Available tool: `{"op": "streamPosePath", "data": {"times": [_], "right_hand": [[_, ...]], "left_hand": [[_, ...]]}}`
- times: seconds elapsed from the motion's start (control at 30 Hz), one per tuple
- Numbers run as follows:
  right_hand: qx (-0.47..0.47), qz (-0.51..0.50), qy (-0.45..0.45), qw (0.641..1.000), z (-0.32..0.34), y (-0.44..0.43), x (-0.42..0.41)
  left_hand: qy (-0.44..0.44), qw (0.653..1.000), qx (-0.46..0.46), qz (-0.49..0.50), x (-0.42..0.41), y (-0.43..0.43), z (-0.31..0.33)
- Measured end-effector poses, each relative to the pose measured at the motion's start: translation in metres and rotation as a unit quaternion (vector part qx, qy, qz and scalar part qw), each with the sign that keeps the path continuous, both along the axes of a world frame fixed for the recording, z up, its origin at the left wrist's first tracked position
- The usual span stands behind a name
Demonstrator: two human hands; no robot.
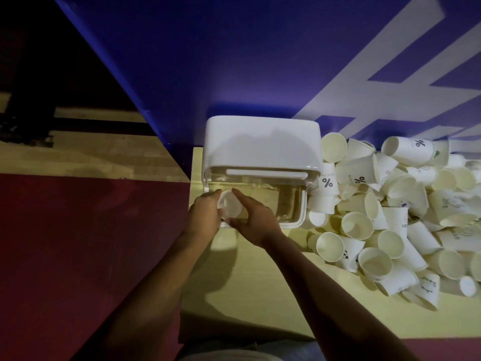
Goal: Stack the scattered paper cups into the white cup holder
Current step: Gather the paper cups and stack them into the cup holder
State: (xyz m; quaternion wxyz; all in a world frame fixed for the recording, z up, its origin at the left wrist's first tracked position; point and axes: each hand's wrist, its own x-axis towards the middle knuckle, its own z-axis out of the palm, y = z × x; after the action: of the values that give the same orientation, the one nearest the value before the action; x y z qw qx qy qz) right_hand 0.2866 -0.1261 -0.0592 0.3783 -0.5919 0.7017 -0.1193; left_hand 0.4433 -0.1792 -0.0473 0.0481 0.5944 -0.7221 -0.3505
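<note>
Currently, left grip (205,214) and right grip (256,220) together hold one white paper cup (230,208) at the white plastic cup holder (260,144), centre frame; the heap of paper cups (390,217) at right remains unstacked.

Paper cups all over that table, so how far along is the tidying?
Barely started, it seems. The white cup holder looks almost empty through its clear front. The left hand and right hand grip one cup at its left end. The big pile of cups beside it lies unstacked.
</note>
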Motion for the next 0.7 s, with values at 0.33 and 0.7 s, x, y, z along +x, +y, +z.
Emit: {"op": "streamPosePath", "data": {"times": [0.33, 0.7], "right_hand": [[-0.084, -0.101, -0.035, 0.991, 0.025, 0.072, -0.037], [-0.070, -0.345, 0.006, 0.936, 0.043, 0.239, -0.167]], "left_hand": [[0.028, 0.988, -0.150, -0.009, -0.034, 0.062, 0.046], [-0.077, 0.963, 0.004, -0.260, -0.229, 0.131, 0.018]]}}
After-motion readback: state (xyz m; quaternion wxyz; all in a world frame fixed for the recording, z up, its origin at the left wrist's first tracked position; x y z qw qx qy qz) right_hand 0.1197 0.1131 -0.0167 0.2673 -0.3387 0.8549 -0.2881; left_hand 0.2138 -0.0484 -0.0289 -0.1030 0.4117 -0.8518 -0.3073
